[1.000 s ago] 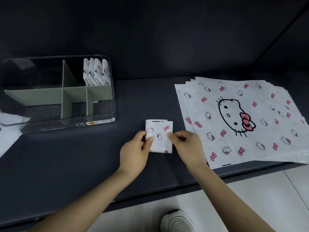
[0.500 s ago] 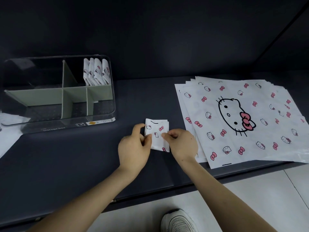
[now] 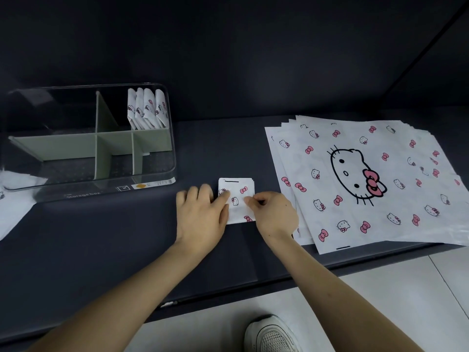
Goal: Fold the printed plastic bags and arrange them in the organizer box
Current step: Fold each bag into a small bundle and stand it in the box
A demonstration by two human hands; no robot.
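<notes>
The folded bag (image 3: 237, 196) lies flat on the dark desk (image 3: 101, 250), approx. in the middle. It is between the organizer box (image 3: 83, 192) on the left and the stack of flat bags (image 3: 368, 179) on the right. It is a small white rectangle w/ pink bows and cat faces.

Both hands are on it. The left hand (image 3: 200, 217) lies flat, fingers stretched fwd on the desk just beside the bag's left edge, a bit blurred. Its grip is not closed; only the thumb presses on the bag's left part. The right hand (image 3: 275, 214) has curled fingers. Its grip is a pinch: thumb and forefinger hold the bag near its right edge.

The organizer box is clear plastic w/ green dividers (image 3: 114, 148). Its back right compt. holds the stored bags (image 3: 147, 107), four as far as I can count, standing side by side, slightly tilted.

The stack of flat bags is fanned out. The top one shows a big cat face w/ a pink bow, and the stack reaches close to the desk's front edge.

A white sheet (image 3: 12, 212) lies at the far left, cut by the frame. Below the desk are a light floor (image 3: 380, 288) and a white shoe (image 3: 271, 334).
</notes>
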